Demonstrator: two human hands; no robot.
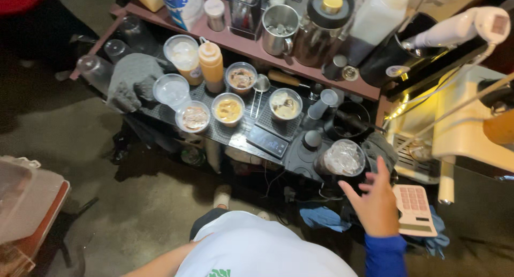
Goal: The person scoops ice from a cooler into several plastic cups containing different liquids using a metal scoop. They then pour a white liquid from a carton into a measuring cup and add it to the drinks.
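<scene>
My right hand [376,201], in a blue sleeve, hovers with its fingers spread and holds nothing. It is just below and to the right of a clear plastic cup of dark drink with ice [340,159] at the near right end of the black counter [257,128]; I cannot tell whether it touches the cup. A pink calculator [413,208] lies right beside the hand. My left hand is out of view; only a bare forearm [160,263] shows at the bottom edge.
Several open cups of brownish drinks [229,109] stand on the black mat, with a cup of ice [171,89], an orange squeeze bottle [212,65] and a small digital scale [269,142]. A metal pitcher [279,28] stands on the rear shelf. A grey cloth [131,79] lies at left.
</scene>
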